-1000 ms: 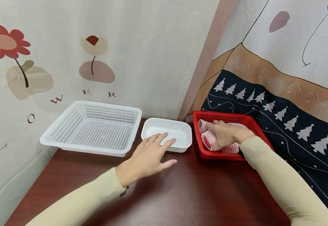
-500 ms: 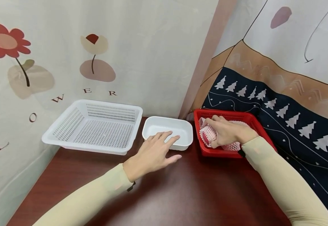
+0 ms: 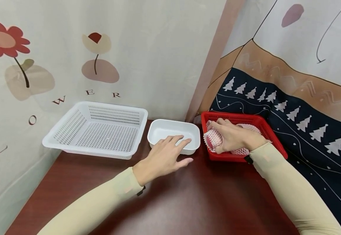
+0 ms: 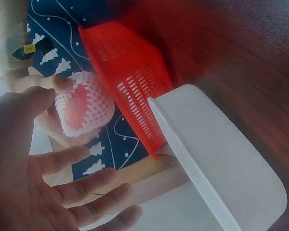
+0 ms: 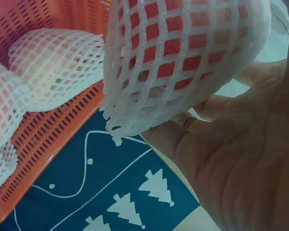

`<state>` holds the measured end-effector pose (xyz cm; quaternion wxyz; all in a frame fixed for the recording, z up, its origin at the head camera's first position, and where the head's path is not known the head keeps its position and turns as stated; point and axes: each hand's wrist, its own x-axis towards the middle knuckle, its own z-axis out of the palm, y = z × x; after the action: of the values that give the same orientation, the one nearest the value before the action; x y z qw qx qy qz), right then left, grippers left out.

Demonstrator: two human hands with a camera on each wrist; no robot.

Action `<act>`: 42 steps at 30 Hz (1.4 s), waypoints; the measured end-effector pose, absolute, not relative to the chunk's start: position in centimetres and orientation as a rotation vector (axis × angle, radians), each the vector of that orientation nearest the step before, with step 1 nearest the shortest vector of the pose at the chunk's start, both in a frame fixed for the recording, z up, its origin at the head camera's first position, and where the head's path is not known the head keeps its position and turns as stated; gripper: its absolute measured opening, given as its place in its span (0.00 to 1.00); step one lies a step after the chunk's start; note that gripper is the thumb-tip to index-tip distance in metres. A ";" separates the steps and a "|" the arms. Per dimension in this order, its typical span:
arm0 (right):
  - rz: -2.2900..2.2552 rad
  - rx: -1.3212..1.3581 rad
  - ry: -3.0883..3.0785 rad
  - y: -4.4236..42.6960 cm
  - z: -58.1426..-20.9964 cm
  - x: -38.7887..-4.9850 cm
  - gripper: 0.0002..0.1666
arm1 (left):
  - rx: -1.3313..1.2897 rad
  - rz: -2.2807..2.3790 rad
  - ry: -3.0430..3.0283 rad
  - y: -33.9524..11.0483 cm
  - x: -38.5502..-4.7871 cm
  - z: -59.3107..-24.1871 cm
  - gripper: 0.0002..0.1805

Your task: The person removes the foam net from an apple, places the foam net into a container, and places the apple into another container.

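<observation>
I count one netted fruit (image 3: 214,138) grasped in right hand (image 3: 233,135); two-plus in one red basket (image 3: 227,157); left hand (image 3: 161,160), fingers spread; one white basket (image 3: 108,135), one dish (image 3: 165,130).

Red fruit (image 4: 76,109) in white netting (image 4: 100,108)

I see pale curtain (image 3: 155,62) at back, red flower print (image 3: 3,39) and dark letters (image 3: 59,100) on it; pinkish strip (image 3: 213,60), then tan-and-navy cloth (image 3: 288,88) with white trees (image 3: 293,113) right; red-brown surface (image 3: 205,202) below, light glare on it
</observation>
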<state>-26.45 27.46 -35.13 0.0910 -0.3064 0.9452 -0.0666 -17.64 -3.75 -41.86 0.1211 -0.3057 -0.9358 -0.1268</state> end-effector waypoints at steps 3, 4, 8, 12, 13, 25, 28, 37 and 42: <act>-0.216 -0.944 2.809 27.2 -35.2 -26.3 0.44 | -0.890 -0.372 -2.723 -3.5 -17.8 -41.8 0.41; -0.224 -0.951 2.808 27.1 -35.2 -26.3 0.44 | -0.892 -0.374 -2.715 -3.5 -17.9 -41.8 0.40; -0.248 -0.954 2.811 26.9 -35.1 -25.8 0.43 | -0.906 -0.372 -2.679 -3.2 -18.1 -41.6 0.39; -0.260 -0.975 2.811 26.4 -35.3 -25.5 0.44 | -0.913 -0.374 -2.639 -3.3 -18.1 -41.7 0.37; -0.272 -0.990 2.808 26.2 -35.3 -25.5 0.44 | -0.910 -0.370 -2.630 -3.4 -18.1 -41.7 0.36; -0.335 -1.094 2.836 24.7 -35.7 -25.2 0.47 | -0.936 -0.400 -2.469 -4.0 -18.3 -42.0 0.29; -0.346 -1.129 2.850 24.5 -35.8 -25.1 0.46 | -0.955 -0.418 -2.411 -4.0 -18.5 -42.0 0.25; -0.315 -1.164 2.902 23.8 -36.5 -24.6 0.45 | -1.060 -0.628 -2.250 -3.9 -18.6 -42.1 0.18; -0.298 -1.176 2.933 23.3 -36.6 -24.4 0.43 | -1.103 -0.780 -2.167 -3.7 -18.9 -42.2 0.18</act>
<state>-24.40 23.30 -36.61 -0.0163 -0.3706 0.9239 -0.0939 -18.86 -3.66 -42.20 0.2898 -0.4133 -0.8122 -0.2924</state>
